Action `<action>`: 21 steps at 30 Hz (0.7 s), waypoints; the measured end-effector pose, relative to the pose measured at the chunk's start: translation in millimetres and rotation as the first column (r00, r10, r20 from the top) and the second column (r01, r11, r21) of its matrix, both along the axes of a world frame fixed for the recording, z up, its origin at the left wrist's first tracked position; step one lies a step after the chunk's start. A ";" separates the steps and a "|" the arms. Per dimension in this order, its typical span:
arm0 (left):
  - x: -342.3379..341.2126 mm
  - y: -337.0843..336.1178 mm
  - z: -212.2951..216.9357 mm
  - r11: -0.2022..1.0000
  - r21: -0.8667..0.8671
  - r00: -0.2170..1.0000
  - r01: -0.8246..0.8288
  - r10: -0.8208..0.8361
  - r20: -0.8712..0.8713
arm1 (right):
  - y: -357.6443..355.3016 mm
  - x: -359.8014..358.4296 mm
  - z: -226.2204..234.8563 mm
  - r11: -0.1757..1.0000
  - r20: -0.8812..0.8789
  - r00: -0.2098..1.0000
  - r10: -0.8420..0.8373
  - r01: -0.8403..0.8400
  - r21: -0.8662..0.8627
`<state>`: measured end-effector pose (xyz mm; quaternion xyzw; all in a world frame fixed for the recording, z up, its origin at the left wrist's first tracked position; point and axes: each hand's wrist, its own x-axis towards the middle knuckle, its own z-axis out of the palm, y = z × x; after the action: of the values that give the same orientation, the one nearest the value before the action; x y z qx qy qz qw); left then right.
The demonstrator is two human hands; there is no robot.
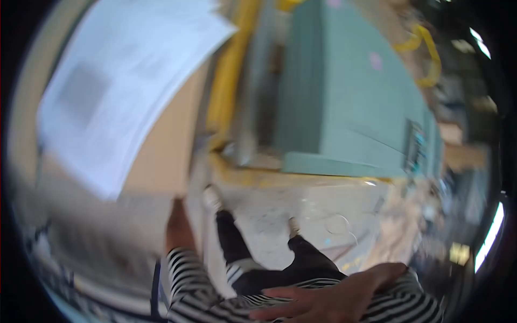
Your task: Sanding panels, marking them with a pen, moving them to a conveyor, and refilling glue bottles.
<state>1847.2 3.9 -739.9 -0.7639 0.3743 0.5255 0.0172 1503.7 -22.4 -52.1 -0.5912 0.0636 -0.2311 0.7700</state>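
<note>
My right hand [328, 299] lies across the front of my striped shirt, its fingers stretched out and apart, holding nothing I can see. Further forward, my left hand [177, 209] reaches to the near edge of a brown board or tabletop [164, 145]. Its fingers are smeared by motion, so I cannot make out whether they grip that edge. On the brown surface lies a large white sheet [145, 70] with faint grey markings; its near corner hangs close to my left hand.
Right of the board, a yellow rail [226, 86] borders a large green-grey machine or cabinet [366, 107]. A yellow hose-like loop [431, 59] is beyond it. My legs stand on grey concrete floor [264, 207], with a thin cable loop at right. Blurred clutter fills the far right.
</note>
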 end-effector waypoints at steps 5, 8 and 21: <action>22.6 -25.2 -83.6 0.891 -0.384 0.944 0.242 -0.307 -0.117 | -39.8 8.4 -65.1 0.921 -0.348 0.930 0.114 -0.230 -0.313; -11.3 -70.6 -88.9 0.778 -0.584 0.962 0.230 -0.273 0.016 | -27.2 5.9 -73.5 0.976 -0.202 0.964 -0.175 0.144 -0.162; -90.8 -2.2 171.5 0.791 -0.528 0.944 0.310 -0.322 0.072 | 379.6 -180.6 -122.5 0.480 -0.952 -0.274 -0.139 0.822 -0.307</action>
<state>1756.5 1.7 -568.5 -0.6595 0.6273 0.3989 -0.1117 1323.1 357.2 -174.6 -0.2506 0.8669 -0.0554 0.4274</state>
